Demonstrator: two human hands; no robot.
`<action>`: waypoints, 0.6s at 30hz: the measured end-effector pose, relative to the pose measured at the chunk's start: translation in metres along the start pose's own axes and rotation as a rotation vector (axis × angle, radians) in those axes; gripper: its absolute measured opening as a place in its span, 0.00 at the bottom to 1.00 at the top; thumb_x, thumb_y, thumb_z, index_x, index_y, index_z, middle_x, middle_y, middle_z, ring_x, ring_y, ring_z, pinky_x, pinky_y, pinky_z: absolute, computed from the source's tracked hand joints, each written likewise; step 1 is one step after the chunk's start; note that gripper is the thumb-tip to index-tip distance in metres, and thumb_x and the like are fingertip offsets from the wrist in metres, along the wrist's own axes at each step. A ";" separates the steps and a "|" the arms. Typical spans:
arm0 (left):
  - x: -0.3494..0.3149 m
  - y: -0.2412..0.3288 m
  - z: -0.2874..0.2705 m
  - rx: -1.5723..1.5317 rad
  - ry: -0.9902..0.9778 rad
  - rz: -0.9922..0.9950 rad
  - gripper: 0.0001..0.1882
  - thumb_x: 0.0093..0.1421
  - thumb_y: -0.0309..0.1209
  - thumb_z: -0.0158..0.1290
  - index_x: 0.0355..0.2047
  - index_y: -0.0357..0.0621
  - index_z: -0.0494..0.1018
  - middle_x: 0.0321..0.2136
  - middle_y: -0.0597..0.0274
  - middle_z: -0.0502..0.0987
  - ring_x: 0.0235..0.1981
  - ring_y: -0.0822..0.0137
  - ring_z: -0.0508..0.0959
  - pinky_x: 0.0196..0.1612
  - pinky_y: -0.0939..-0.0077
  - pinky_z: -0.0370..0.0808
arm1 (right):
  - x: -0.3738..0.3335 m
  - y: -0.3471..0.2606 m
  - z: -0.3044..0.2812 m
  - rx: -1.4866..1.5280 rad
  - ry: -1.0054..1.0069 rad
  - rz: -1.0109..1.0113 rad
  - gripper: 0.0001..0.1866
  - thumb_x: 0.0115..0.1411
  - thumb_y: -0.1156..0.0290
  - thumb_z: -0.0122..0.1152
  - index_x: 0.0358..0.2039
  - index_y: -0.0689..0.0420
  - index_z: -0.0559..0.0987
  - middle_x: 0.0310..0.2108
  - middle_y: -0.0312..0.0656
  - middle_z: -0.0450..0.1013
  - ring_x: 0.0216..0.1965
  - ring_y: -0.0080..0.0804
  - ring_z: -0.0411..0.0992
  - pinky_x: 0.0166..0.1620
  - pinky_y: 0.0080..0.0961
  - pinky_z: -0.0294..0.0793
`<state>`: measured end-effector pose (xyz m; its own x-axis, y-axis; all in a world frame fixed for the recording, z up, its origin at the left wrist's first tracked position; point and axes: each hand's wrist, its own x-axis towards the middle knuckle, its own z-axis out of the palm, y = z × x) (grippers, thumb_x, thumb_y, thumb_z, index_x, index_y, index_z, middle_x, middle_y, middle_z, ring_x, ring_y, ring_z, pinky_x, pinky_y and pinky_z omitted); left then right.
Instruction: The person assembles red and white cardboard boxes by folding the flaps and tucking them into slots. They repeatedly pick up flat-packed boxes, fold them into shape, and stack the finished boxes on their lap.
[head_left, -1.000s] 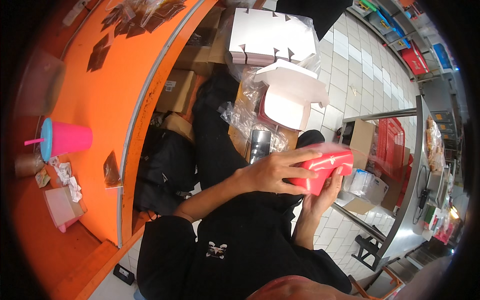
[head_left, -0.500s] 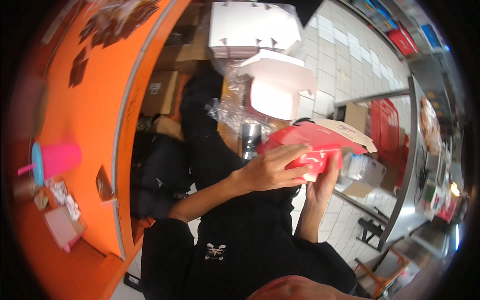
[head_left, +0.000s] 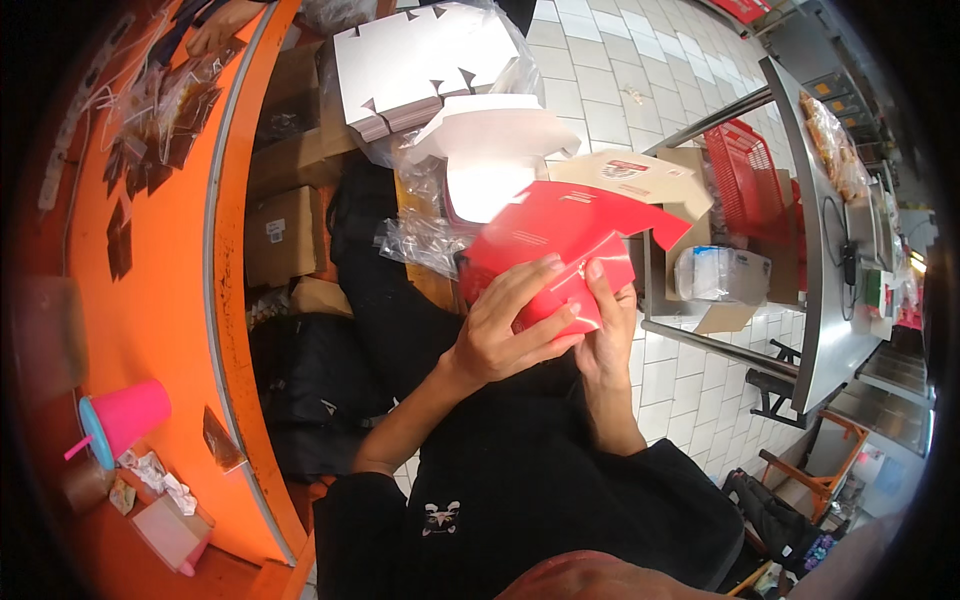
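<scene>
Both my hands hold a red folding carton [head_left: 550,228] in front of my chest, its wide panel and flaps partly folded. My left hand [head_left: 497,322] wraps the near left side, fingers lying across the red card. On the near right corner, my right hand [head_left: 608,322] grips with the thumb on top and the other fingers partly hidden underneath. Just beyond it a partly folded carton [head_left: 490,187] stands with its white inside up. Farther off lies a stack of flat white carton blanks [head_left: 425,65] in clear plastic.
An orange table [head_left: 165,300] runs along my left, carrying brown sachets [head_left: 165,125] and a pink cup [head_left: 137,415]. Another person's hand [head_left: 225,25] shows at its far end. On my right stand a metal table [head_left: 835,290], a red basket [head_left: 745,180] and a cardboard box [head_left: 728,317].
The view has swung, shifting the surroundings. The red carton has turned so that more of its broad red panel shows. Both hands keep hold, and the right thumb now lies on top.
</scene>
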<state>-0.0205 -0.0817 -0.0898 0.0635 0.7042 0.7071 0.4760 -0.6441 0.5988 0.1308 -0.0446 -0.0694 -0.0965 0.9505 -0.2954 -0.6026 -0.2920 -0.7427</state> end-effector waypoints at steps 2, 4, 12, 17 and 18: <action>0.001 -0.003 -0.002 0.019 0.003 -0.011 0.22 0.44 0.30 0.74 0.41 0.43 0.83 0.56 0.42 0.75 0.55 0.44 0.78 0.55 0.54 0.78 | 0.003 -0.004 -0.004 0.036 -0.009 0.038 0.11 0.72 0.69 0.56 0.46 0.63 0.79 0.41 0.44 0.81 0.40 0.26 0.80 0.45 0.24 0.81; 0.000 -0.010 -0.003 0.011 0.008 -0.027 0.22 0.44 0.29 0.74 0.42 0.42 0.83 0.56 0.41 0.75 0.54 0.44 0.78 0.55 0.55 0.78 | 0.002 -0.002 -0.005 0.027 0.007 0.036 0.11 0.72 0.69 0.55 0.45 0.63 0.80 0.40 0.44 0.81 0.38 0.27 0.81 0.41 0.24 0.83; 0.010 -0.013 -0.005 -0.050 -0.087 -0.126 0.31 0.43 0.30 0.74 0.50 0.43 0.79 0.58 0.43 0.73 0.58 0.47 0.76 0.55 0.55 0.77 | -0.002 0.002 -0.007 0.048 -0.024 0.016 0.11 0.66 0.76 0.62 0.48 0.64 0.78 0.43 0.44 0.80 0.41 0.29 0.80 0.45 0.26 0.83; 0.009 -0.021 0.001 -0.068 -0.111 0.029 0.39 0.45 0.31 0.73 0.59 0.44 0.70 0.61 0.45 0.72 0.59 0.46 0.75 0.58 0.53 0.75 | -0.004 0.005 -0.016 0.089 -0.178 0.115 0.23 0.61 0.80 0.66 0.56 0.62 0.73 0.50 0.44 0.76 0.53 0.30 0.76 0.57 0.31 0.75; 0.006 -0.023 0.004 -0.093 -0.077 0.059 0.41 0.45 0.31 0.73 0.59 0.44 0.69 0.61 0.46 0.72 0.59 0.46 0.76 0.58 0.53 0.75 | -0.004 0.008 -0.017 0.102 -0.200 0.129 0.23 0.61 0.81 0.66 0.56 0.62 0.72 0.51 0.43 0.76 0.53 0.31 0.75 0.58 0.31 0.75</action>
<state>-0.0274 -0.0618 -0.1007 0.1576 0.6825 0.7137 0.3861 -0.7078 0.5916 0.1401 -0.0527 -0.0839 -0.3263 0.9111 -0.2517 -0.6511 -0.4097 -0.6389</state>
